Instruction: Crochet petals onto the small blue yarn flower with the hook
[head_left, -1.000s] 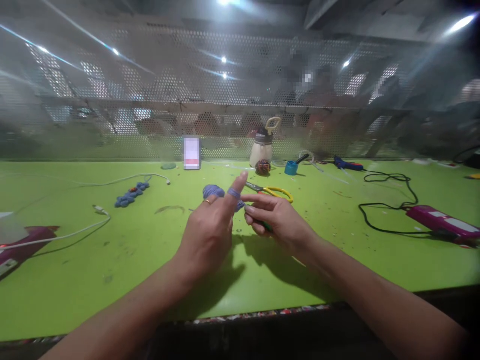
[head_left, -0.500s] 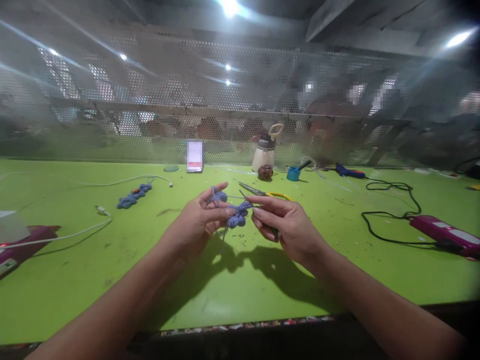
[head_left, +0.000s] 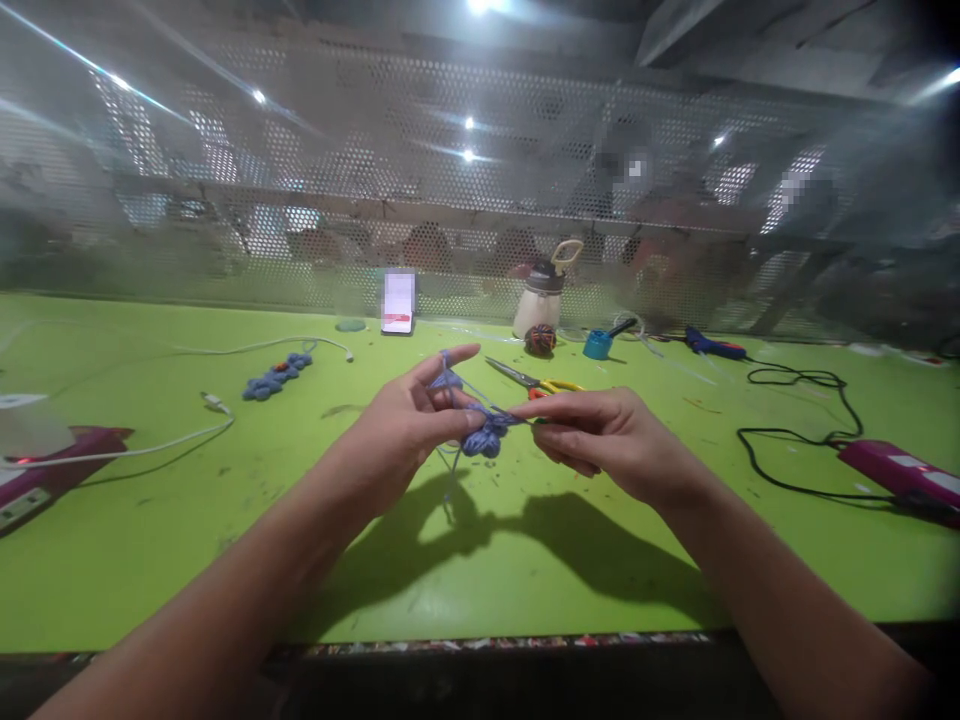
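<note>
Between my hands is a piece of blue-purple crochet work (head_left: 484, 438) with puffy, petal-like lobes. My left hand (head_left: 416, 415) pinches it between thumb and fingers, and a strand of the same yarn loops over the raised index finger. My right hand (head_left: 600, 430) grips a crochet hook (head_left: 517, 416), mostly hidden by the fingers, its thin shaft reaching the right edge of the work. A loose yarn tail hangs below the piece. Just behind the right hand lie scissors (head_left: 525, 376) with yellow and orange handles, partly covered by it.
A finished-looking blue crochet strip (head_left: 277, 377) lies left, near white cables (head_left: 225, 408) and a power strip (head_left: 56, 470). Behind stand a phone (head_left: 398, 302), a bottle (head_left: 538, 305), a dark yarn ball (head_left: 540, 340) and a blue tape roll (head_left: 598, 345). Right are a glue gun (head_left: 712, 345) and another power strip (head_left: 900, 470).
My right hand has drawn slightly away to the right, with the hook now lying flatter at the work's edge. My left index finger is stretched out further. The whole view has shifted a little.
</note>
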